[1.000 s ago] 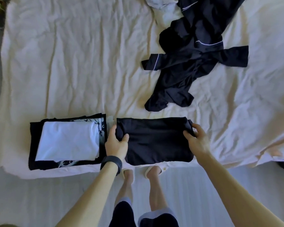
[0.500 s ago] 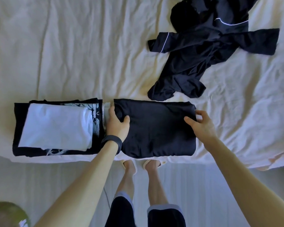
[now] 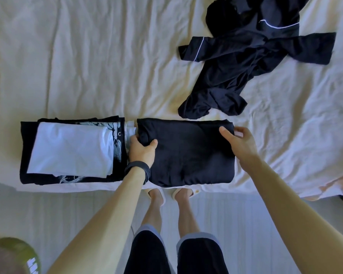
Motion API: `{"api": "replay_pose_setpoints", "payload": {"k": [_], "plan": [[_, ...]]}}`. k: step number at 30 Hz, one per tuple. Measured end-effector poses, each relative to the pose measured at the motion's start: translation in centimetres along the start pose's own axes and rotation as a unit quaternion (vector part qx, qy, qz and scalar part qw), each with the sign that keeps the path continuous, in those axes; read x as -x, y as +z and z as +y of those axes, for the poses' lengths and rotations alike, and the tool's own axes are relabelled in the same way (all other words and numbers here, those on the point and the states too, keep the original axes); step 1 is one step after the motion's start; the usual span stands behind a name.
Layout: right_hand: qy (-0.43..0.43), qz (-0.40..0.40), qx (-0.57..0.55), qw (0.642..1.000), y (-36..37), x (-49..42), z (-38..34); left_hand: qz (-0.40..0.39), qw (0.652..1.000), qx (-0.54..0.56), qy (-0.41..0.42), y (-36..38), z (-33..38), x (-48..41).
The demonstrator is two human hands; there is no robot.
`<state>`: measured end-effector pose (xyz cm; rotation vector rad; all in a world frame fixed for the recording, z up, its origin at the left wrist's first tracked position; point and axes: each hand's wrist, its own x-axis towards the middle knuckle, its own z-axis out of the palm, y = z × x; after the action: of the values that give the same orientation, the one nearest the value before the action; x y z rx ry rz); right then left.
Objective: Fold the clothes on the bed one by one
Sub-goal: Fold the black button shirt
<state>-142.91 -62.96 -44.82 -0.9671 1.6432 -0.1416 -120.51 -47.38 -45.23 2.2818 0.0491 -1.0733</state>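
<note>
A folded black garment [image 3: 188,153] lies at the bed's near edge. My left hand [image 3: 142,150], a dark band on its wrist, grips the garment's left edge, thumb on top and fingers under. My right hand [image 3: 239,144] holds the right edge the same way, thumb lying on the cloth. Left of it sits a stack of folded clothes [image 3: 71,153], a white piece on top of black printed ones. A crumpled dark garment with white piping [image 3: 246,62] is spread at the upper right of the bed.
The cream bedsheet [image 3: 97,62] is wrinkled and bare across the left and middle. My legs and slippers [image 3: 172,194] stand on the pale floor by the bed edge. A green round object [image 3: 12,256] shows at the bottom left corner.
The view has shifted, so bed and clothes sit a little differently in frame. Both hands keep their hold on the folded black garment's ends; it stays beside the stack.
</note>
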Motion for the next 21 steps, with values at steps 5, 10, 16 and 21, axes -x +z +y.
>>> {"api": "replay_pose_setpoints", "payload": {"k": [5,10,16,21], "plan": [[-0.037,-0.015,-0.016,0.999,0.6,-1.5,-1.3,0.036,0.998,0.039,0.033,-0.2,0.7,-0.2],[-0.037,0.01,0.043,0.998,0.3,-0.4,-0.6,0.03,0.994,-0.07,0.08,-0.6,-0.1,1.6],[0.055,0.195,0.006,0.979,0.8,6.1,4.1,0.142,0.988,0.006,-0.06,1.2,-3.8,8.5],[0.288,0.038,-0.163,0.943,3.5,9.5,6.0,-0.014,0.921,0.217,-0.322,2.5,-4.7,8.1]]}}
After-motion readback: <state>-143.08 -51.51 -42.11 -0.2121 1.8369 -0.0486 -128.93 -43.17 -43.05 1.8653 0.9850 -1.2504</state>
